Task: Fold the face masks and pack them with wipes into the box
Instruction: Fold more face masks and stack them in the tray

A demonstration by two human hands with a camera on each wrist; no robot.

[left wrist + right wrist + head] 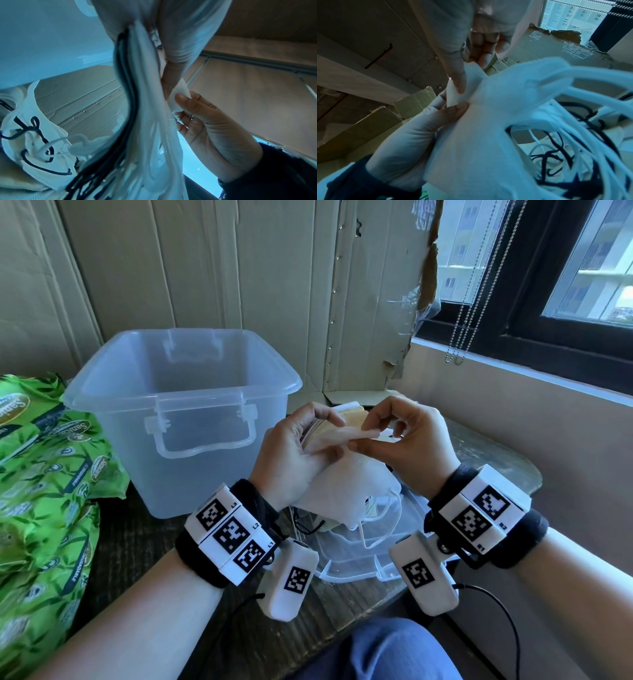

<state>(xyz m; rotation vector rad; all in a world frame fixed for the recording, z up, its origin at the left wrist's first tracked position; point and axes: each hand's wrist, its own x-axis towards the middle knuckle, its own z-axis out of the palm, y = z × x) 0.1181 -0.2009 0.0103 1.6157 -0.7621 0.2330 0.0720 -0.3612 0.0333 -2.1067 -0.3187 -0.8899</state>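
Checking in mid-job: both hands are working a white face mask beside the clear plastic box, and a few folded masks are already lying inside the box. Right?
Not quite. In the head view the clear plastic box holds nothing: no masks are packed yet. The rest stands: the left hand grips a bundle of masks while the right hand pinches the edge of a white face mask, just right of the box.

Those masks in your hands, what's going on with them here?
A person is sorting face masks at a table. The left hand holds a stack of masks, and the right hand pinches the corner of the top white one, as if to peel it off. The clear plastic box stands open with nothing visible inside. Green wipe packs lie to its left, not yet packed.
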